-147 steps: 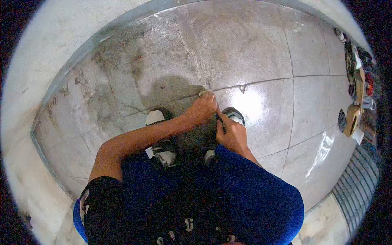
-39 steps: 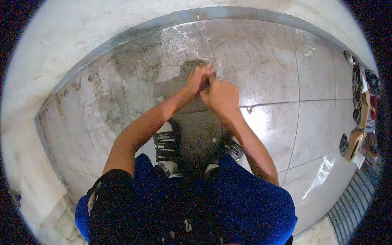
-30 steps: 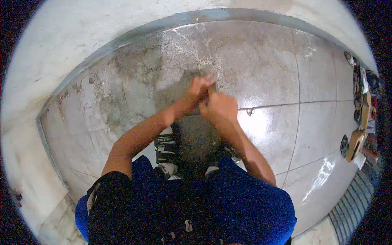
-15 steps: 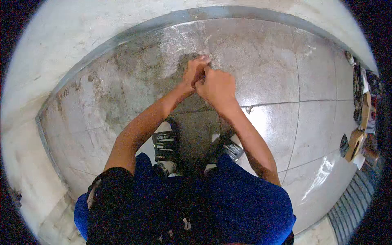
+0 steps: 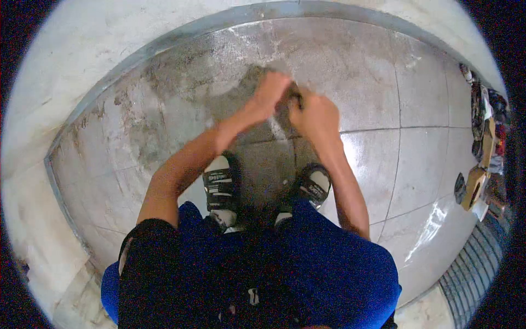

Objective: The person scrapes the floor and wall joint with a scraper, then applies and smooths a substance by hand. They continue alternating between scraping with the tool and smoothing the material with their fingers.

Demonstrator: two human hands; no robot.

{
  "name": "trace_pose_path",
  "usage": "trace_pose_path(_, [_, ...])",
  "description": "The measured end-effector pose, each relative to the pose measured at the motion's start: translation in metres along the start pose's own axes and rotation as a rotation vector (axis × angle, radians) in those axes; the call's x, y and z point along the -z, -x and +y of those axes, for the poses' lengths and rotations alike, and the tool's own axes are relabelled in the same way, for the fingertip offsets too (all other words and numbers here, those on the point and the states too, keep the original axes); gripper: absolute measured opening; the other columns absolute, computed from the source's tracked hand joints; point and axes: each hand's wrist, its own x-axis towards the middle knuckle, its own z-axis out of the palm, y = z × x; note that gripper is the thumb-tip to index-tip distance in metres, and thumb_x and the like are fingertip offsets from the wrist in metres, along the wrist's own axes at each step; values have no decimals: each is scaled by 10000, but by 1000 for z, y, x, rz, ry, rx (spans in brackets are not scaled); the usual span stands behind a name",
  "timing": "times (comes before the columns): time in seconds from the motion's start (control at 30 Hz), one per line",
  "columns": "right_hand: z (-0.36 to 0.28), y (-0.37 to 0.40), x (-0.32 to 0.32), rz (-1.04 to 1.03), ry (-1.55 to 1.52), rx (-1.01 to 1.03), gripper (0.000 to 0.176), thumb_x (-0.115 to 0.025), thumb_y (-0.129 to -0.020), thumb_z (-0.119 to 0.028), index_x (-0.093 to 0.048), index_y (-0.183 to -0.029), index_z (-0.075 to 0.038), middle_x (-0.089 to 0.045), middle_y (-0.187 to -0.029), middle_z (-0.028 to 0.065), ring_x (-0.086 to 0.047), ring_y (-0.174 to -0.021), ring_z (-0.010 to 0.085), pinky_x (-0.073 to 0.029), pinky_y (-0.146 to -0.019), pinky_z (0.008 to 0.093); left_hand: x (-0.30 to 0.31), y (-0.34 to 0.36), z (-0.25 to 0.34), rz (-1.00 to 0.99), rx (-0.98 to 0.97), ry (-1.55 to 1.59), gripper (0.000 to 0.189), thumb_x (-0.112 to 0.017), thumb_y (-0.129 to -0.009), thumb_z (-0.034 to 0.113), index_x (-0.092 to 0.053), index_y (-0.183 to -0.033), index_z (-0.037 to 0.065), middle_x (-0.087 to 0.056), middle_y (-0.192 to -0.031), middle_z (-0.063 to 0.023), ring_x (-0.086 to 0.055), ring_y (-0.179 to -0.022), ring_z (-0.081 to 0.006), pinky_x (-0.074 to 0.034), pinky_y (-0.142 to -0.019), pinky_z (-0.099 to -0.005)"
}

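My left hand [image 5: 271,92] is closed and blurred, held out over the tiled floor in front of my feet. Close to its right, my right hand [image 5: 318,114] is curled into a fist. Something small and dark shows in the gap between the two fists; its kind cannot be made out. A faint pale streak appears below that gap. Under the hands lies a darker, damp-looking patch of floor [image 5: 219,107]. My feet wear black strapped sandals, the left sandal [image 5: 220,183] and the right sandal [image 5: 313,189].
A pale wall [image 5: 137,33] with a grey base strip curves around the far and left sides. Along the right edge sit shoes, an open cardboard box [image 5: 475,186] and other clutter. A ribbed grey mat [image 5: 476,263] lies at the lower right.
My hands, pressed together before, have moved apart. My right hand shifted right and slightly down, my left hand slightly right. The view tilted a little.
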Motion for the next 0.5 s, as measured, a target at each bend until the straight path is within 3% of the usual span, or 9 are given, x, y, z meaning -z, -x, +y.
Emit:
trace_pose_path(0.03, [3, 16, 10, -47, 42, -53, 191, -552, -788, -225, -632, -885, -82, -621, -709, 196, -609, -653, 370, -485, -604, 453, -9, 12, 16, 84, -157, -100, 235, -566, -679, 162, -543, -837, -9, -591, -831, -224, -585, -749, -398, -474, -679, -460])
trace_pose_path(0.1, [4, 58, 28, -154, 90, -171, 173, -542, -804, -199, -635, -909, -99, -622, -705, 193, -607, -635, 370, -483, -582, 447, -35, 31, 63, -106, 136, -112, 232, -565, -679, 164, -524, -827, -11, -589, -819, -232, -598, -754, -369, -497, -654, -432])
trace_pose_path(0.2, [13, 94, 28, -189, 101, -224, 187, -536, -811, -192, -631, -951, -113, -620, -678, 189, -605, -606, 366, -479, -561, 448, -58, 58, 91, 51, -25, -3, 269, -547, -727, 141, -533, -930, -36, -577, -927, -248, -592, -869, -357, -510, -680, -417])
trace_pose_path(0.27, [19, 102, 17, -194, 125, -224, 196, -534, -812, -191, -629, -965, -113, -618, -659, 183, -604, -587, 361, -477, -548, 449, -83, 69, 85, 242, -208, 27, 294, -529, -759, 120, -525, -1001, -47, -566, -998, -254, -584, -916, -360, -511, -684, -414])
trace_pose_path(0.37, [18, 90, 0, -189, 143, -193, 200, -530, -813, -191, -628, -960, -98, -615, -638, 178, -603, -559, 350, -478, -526, 445, -88, 57, 67, 169, -98, 13, 357, -517, -775, 98, -499, -1103, -40, -550, -1074, -249, -577, -939, -373, -507, -725, -414])
trace_pose_path(0.5, [14, 62, -12, -200, 166, -114, 190, -522, -811, -189, -624, -923, -75, -613, -626, 186, -605, -536, 337, -482, -505, 438, -85, 44, 26, 406, -190, -47, 370, -513, -794, 129, -498, -1140, -1, -536, -1141, -227, -545, -1026, -378, -485, -821, -433])
